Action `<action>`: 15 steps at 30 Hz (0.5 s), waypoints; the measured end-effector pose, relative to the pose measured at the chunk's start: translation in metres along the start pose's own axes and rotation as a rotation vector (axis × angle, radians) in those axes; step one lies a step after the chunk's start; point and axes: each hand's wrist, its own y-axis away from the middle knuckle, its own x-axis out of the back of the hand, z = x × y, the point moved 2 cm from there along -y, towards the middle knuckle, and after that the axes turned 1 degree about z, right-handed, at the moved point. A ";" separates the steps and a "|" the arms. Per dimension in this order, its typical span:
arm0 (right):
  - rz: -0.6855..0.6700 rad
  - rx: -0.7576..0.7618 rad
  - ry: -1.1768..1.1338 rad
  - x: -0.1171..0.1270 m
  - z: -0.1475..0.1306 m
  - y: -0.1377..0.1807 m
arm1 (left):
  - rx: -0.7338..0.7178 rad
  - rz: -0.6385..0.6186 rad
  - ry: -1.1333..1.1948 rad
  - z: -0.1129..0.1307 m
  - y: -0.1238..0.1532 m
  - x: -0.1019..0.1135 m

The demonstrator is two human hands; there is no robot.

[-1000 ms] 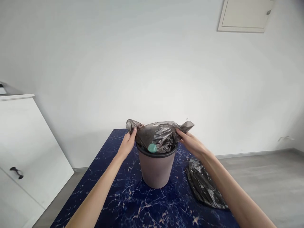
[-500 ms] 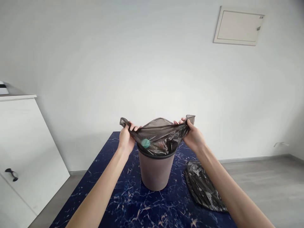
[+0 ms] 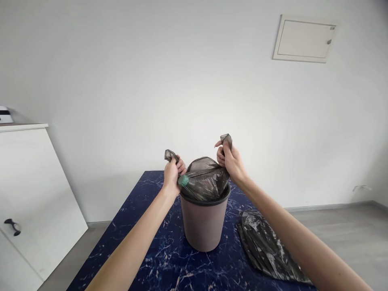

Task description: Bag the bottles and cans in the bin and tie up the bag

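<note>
A thin, see-through black trash bag (image 3: 206, 182) bulges out of a brownish trash can (image 3: 204, 226) with a black rim. Something round and green (image 3: 183, 180) shows through the film near my left hand (image 3: 173, 173). That hand is closed round the bag's left corner, whose tip sticks up above the thumb. My right hand (image 3: 229, 159) grips the opposite corner, held somewhat higher, with a twist of film above the fist. The rest of what lies inside the bag is hard to make out.
The can stands on a dark blue marbled table (image 3: 169, 262). A folded black plastic bag (image 3: 269, 246) lies to its right, partly behind my right forearm. A white cabinet (image 3: 39, 194) is at the left, and a pale wall rises behind.
Both hands have come closer together, each with its bag corner, and my right hand has risen. The stretched bag opening has gathered, and the green thing now sits beside my left hand.
</note>
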 end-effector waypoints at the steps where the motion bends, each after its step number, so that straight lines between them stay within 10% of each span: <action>1: 0.004 -0.008 -0.007 -0.004 0.002 -0.001 | 0.008 -0.014 -0.012 -0.003 0.002 -0.003; 15: -0.041 -0.153 0.016 0.005 0.010 0.022 | -0.077 -0.189 -0.096 -0.001 0.010 -0.038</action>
